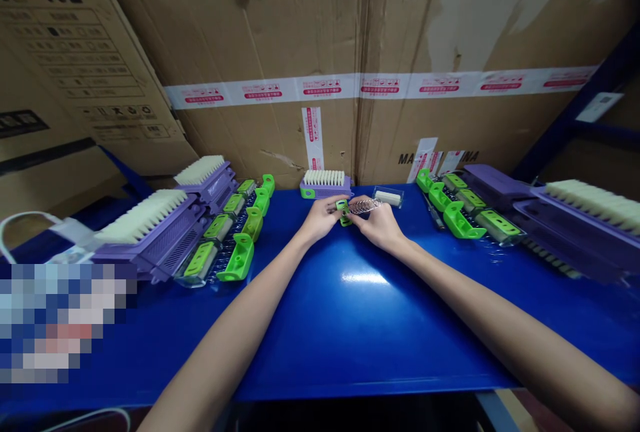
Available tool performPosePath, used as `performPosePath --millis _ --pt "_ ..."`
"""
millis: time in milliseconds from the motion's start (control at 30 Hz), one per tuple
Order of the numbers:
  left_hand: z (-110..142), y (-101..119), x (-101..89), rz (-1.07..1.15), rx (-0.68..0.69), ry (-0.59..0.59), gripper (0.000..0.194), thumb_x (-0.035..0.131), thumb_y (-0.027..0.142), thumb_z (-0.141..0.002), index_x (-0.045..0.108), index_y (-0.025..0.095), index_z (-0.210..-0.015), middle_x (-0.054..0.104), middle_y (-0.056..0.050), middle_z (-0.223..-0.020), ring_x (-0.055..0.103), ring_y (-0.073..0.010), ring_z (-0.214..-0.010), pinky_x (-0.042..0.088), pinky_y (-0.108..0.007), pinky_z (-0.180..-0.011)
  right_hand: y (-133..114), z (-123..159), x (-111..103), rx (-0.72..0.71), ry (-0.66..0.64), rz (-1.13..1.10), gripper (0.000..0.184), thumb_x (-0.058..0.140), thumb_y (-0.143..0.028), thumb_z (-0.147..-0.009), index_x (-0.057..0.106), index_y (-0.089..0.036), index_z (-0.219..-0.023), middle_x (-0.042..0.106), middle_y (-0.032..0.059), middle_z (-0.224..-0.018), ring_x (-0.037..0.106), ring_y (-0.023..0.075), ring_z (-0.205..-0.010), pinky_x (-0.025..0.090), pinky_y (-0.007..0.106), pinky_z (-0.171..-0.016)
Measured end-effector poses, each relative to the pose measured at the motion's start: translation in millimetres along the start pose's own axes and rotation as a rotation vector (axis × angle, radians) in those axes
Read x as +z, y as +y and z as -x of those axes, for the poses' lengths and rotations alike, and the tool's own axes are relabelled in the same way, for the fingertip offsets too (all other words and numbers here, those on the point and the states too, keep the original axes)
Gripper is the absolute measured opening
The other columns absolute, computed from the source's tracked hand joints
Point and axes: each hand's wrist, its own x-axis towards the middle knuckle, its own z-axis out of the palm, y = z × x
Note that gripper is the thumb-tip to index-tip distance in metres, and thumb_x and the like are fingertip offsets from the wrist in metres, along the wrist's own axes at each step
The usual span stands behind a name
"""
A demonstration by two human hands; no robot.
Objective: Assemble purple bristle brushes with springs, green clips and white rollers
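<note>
Two hands meet toward the far middle of the table, each with its fingertips pressed together. The left hand (320, 221) pinches one small green bracket (343, 214); the right hand (384, 224) holds one metal spring (365, 206), its near end partly covered by fingers. The bracket is bright green and looks narrow between the fingertips, much of it hidden by them. The spring is silvery, with many thin, evenly spaced coils, and lies lengthwise from left to right, its left end right beside the bracket. Whether the two touch, I cannot tell.

Just beyond the hands stands one purple brush (327, 187), pale bristles up, with a green left end. One clear case (389, 197) with a white block inside lies just right of it.

On the left, four green caps (237, 259) run in a row from near to far, beside a row of four green-topped clear boxes (201, 259). Left of these, two larger purple brushes (163, 235) sit bristles up.

On the right are three more green caps (463, 222), three more green-topped boxes (500, 224), one dark slim tool (434, 212) and a stack of purple brushes whose number I cannot tell. Everything rests on one blue table (370, 339), with brown cardboard (270, 39) behind.
</note>
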Motion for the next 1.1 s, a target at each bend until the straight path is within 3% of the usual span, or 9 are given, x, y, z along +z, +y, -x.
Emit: performPosePath --millis 200,533,767,933,1100 --pt "0.4 -0.1 -0.4 -0.012 0.005 -0.016 0.035 0.065 0.019 -0.080 0.065 0.013 -0.115 0.070 -0.012 -0.112 0.063 -0.0232 -0.106 0.048 -0.037 -0.094 1.1 -1.7 -4.0 0.002 -0.019 0.055 0.013 0.064 -0.016 -0.077 0.066 -0.019 -0.090 0.073 0.0046 -0.090 0.070 0.0233 -0.086 0.053 0.032 -0.078" --pt "-2.5 -3.9 -0.2 0.036 -0.051 0.007 0.042 0.065 0.006 -0.074 0.062 0.010 -0.116 0.071 -0.014 -0.107 0.066 -0.0218 -0.100 0.049 -0.038 -0.094 0.6 0.0 -3.0 -0.038 -0.055 0.040 0.015 0.064 -0.012 -0.077 0.066 -0.019 -0.090 0.073 0.0035 -0.089 0.070 0.0221 -0.085 0.053 0.031 -0.077" --pt "-4.6 -10.4 2.0 0.008 -0.015 0.032 0.040 0.057 0.000 -0.075 0.062 0.008 -0.114 0.069 -0.015 -0.112 0.065 -0.0214 -0.103 0.049 -0.037 -0.094 4.1 0.0 0.2 -0.013 -0.023 0.013 0.017 0.066 -0.014 -0.076 0.068 -0.019 -0.092 0.073 0.0042 -0.090 0.070 0.0221 -0.085 0.054 0.033 -0.079" --pt "-4.0 -14.5 2.5 -0.042 0.037 -0.007 0.039 0.057 0.007 -0.080 0.059 0.010 -0.119 0.067 -0.017 -0.116 0.064 -0.0240 -0.108 0.047 -0.041 -0.096 9.4 -1.0 1.5 -0.080 -0.026 -0.005 0.024 0.069 -0.011 -0.072 0.069 -0.018 -0.095 0.073 0.0045 -0.094 0.069 0.0213 -0.087 0.053 0.034 -0.084" --pt "-3.6 -15.3 1.7 -0.116 0.077 -0.050 0.037 0.058 0.014 -0.083 0.058 0.011 -0.120 0.065 -0.017 -0.118 0.062 -0.0268 -0.111 0.045 -0.045 -0.099 11.5 -1.9 5.1 -0.111 0.005 0.026 0.015 0.069 -0.012 -0.073 0.071 -0.019 -0.086 0.073 0.0050 -0.094 0.069 0.0218 -0.089 0.053 0.035 -0.085"
